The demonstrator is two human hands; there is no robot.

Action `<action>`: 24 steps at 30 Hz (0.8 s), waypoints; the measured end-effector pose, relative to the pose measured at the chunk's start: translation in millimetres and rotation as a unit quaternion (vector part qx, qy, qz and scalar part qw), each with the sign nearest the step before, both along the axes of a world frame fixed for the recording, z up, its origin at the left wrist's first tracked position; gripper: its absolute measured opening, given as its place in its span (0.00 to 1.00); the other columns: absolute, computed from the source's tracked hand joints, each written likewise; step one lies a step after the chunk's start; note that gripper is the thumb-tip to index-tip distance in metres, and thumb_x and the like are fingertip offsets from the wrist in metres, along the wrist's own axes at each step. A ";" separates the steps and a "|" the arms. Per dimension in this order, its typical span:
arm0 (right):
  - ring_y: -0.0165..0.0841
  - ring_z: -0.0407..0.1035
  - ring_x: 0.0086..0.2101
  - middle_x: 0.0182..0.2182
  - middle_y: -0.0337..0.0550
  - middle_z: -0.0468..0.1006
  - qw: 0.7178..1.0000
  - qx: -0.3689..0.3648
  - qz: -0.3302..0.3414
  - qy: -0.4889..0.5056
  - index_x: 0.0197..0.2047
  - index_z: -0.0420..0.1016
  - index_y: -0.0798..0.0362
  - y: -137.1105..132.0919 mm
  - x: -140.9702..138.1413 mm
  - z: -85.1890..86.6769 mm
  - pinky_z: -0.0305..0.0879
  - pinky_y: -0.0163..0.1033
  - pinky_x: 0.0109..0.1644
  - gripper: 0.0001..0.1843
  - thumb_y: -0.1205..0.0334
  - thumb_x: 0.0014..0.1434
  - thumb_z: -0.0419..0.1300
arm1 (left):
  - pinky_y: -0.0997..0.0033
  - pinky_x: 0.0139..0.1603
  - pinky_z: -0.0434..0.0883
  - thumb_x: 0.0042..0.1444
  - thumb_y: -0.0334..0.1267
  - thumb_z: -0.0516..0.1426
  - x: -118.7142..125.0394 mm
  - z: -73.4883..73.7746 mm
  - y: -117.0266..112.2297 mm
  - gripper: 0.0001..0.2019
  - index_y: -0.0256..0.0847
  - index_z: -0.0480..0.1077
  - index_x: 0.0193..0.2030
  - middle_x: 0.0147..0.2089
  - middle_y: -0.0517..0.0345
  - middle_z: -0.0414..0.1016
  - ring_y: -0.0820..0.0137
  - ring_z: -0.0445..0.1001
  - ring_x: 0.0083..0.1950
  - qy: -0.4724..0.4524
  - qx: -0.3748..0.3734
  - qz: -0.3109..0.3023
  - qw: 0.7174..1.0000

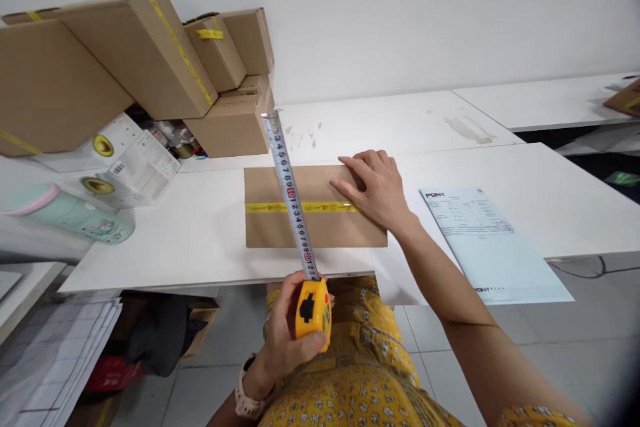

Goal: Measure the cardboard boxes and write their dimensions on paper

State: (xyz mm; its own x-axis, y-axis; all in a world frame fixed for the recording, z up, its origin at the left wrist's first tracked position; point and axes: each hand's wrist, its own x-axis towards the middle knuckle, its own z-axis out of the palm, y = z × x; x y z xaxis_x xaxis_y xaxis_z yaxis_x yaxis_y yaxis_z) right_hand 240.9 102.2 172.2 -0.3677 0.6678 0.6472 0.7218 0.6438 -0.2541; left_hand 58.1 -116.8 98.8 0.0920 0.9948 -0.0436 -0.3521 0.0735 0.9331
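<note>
A tape measure (pixel 314 312) with a yellow case is gripped in my left hand (pixel 285 337), just off the table's front edge. Its metal blade (pixel 293 203) is pulled out and runs away from me, slanting over a brown cardboard box (pixel 270 230) and past its far side. Yellow printed tape stretches lengthwise along the box's top. My right hand (pixel 377 187) rests on the right end of the box, fingers spread and pointing left, holding nothing.
White table (pixel 200 227) below. Stacked cardboard boxes (pixel 230 123) stand at the back left, beside white cartons with avocado pictures (pixel 135 167). A mint-green bottle (pixel 85 213) lies tilted at the left. Printed sheets (pixel 495 247) lie right of my forearm, overhanging the front edge.
</note>
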 end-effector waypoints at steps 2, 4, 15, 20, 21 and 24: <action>0.48 0.62 0.47 0.47 0.53 0.73 1.000 0.016 0.002 -0.001 0.60 0.73 0.44 -15.3 -4.3 -7.9 0.58 0.53 0.50 0.25 0.43 0.66 0.54 | 0.59 0.49 0.75 0.46 0.50 0.71 -4.7 -0.2 5.5 0.34 0.48 0.65 0.58 0.55 0.49 0.73 0.55 0.77 0.51 0.023 0.009 0.021 0.999; 0.48 0.63 0.48 0.48 0.53 0.74 1.000 0.029 0.000 -0.005 0.60 0.73 0.44 -30.9 -10.8 -23.0 0.57 0.53 0.50 0.24 0.44 0.66 0.55 | 0.60 0.49 0.75 0.46 0.50 0.71 -8.0 -2.1 11.6 0.34 0.48 0.65 0.58 0.53 0.49 0.75 0.56 0.77 0.49 0.045 0.007 0.038 0.998; 0.39 0.72 0.40 0.46 0.49 0.79 0.921 -0.179 0.030 0.346 0.61 0.70 0.44 -57.7 2.9 -59.2 0.69 0.47 0.41 0.27 0.44 0.71 0.42 | 0.64 0.47 0.72 0.48 0.42 0.68 -14.9 -7.4 9.9 0.31 0.44 0.66 0.58 0.47 0.53 0.76 0.61 0.75 0.45 0.254 -0.007 -0.069 0.965; 0.28 0.59 0.20 0.30 0.43 0.76 0.781 -0.317 0.069 0.535 0.49 0.77 0.48 -59.6 44.4 -31.5 0.57 0.37 0.21 0.29 0.34 0.64 0.51 | 0.58 0.52 0.72 0.44 0.38 0.69 -8.3 -8.7 9.8 0.33 0.46 0.67 0.58 0.54 0.52 0.74 0.56 0.74 0.50 0.377 0.035 -0.174 0.909; 0.27 0.57 0.19 0.28 0.41 0.75 0.771 -0.319 0.062 0.548 0.42 0.78 0.49 -62.9 51.0 -31.6 0.54 0.36 0.19 0.26 0.35 0.63 0.55 | 0.56 0.53 0.71 0.44 0.38 0.69 -7.0 -10.8 10.0 0.33 0.46 0.67 0.59 0.55 0.50 0.74 0.55 0.74 0.51 0.387 0.039 -0.186 0.902; 0.25 0.56 0.18 0.24 0.40 0.73 0.764 -0.309 0.054 0.563 0.31 0.76 0.50 -77.3 62.9 -42.8 0.55 0.36 0.20 0.23 0.38 0.61 0.60 | 0.51 0.59 0.69 0.46 0.38 0.68 -3.3 -16.9 10.6 0.39 0.47 0.62 0.66 0.61 0.47 0.71 0.51 0.72 0.58 0.412 0.034 -0.185 0.891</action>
